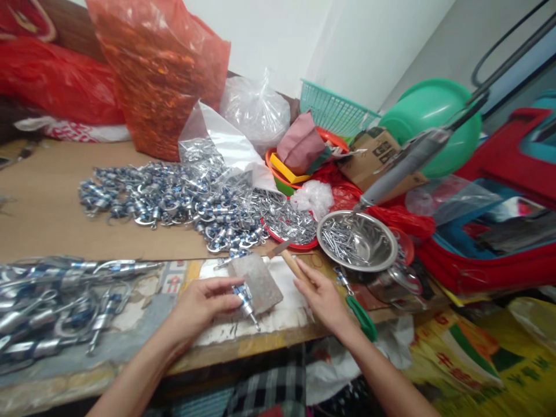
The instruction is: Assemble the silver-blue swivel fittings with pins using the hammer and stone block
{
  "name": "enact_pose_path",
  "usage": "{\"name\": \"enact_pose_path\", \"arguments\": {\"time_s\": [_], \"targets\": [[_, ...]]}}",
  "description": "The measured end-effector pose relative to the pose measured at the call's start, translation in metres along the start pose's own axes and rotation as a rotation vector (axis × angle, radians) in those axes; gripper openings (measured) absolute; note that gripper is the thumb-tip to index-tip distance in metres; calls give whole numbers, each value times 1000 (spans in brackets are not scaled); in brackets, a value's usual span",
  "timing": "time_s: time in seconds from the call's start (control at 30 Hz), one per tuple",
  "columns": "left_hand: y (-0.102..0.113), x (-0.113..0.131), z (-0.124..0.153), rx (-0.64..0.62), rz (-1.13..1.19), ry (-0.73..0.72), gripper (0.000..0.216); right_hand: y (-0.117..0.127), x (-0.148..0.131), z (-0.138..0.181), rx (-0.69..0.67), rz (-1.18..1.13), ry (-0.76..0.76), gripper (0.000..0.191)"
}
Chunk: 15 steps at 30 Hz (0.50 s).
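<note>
My left hand (208, 304) is closed on a small silver-and-blue metal fitting (245, 299), pinched between thumb and fingers. The fitting tilts over the near left part of a flat grey metal block (259, 284), its thin end pointing toward me. In my right hand (319, 292) is a hammer (297, 270), gripped by its pale wooden handle. Its slightly blurred head is just beyond the block's far right corner, apart from the fitting. Another fitting (237, 255) lies at the block's far edge.
A large pile of similar fittings (174, 194) spreads behind the block, with more fittings (56, 310) at left. Small metal pins fill a red tray (299, 245) and partly fill a steel bowl (391, 255). A grey rod-like tool (391, 165) hangs above the bowl.
</note>
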State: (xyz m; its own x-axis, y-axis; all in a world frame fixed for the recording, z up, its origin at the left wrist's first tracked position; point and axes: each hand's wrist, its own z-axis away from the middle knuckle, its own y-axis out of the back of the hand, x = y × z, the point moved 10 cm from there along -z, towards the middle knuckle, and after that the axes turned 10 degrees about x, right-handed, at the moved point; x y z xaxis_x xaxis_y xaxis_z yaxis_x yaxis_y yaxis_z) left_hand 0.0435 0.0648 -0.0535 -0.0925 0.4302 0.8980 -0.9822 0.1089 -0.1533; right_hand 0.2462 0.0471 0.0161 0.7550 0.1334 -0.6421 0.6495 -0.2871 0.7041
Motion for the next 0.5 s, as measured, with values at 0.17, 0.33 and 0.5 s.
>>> {"name": "enact_pose_path", "arguments": {"time_s": [0.17,0.33,0.5], "targets": [[5,35,10,82,-340,-342,16,-13,23,-35,-51,264,66,28],[2,63,26,155,-505,-653,12,-5,33,-94,48,531,87,25],[-9,64,32,87,-490,-697,12,-15,45,-126,-28,517,90,21]]}}
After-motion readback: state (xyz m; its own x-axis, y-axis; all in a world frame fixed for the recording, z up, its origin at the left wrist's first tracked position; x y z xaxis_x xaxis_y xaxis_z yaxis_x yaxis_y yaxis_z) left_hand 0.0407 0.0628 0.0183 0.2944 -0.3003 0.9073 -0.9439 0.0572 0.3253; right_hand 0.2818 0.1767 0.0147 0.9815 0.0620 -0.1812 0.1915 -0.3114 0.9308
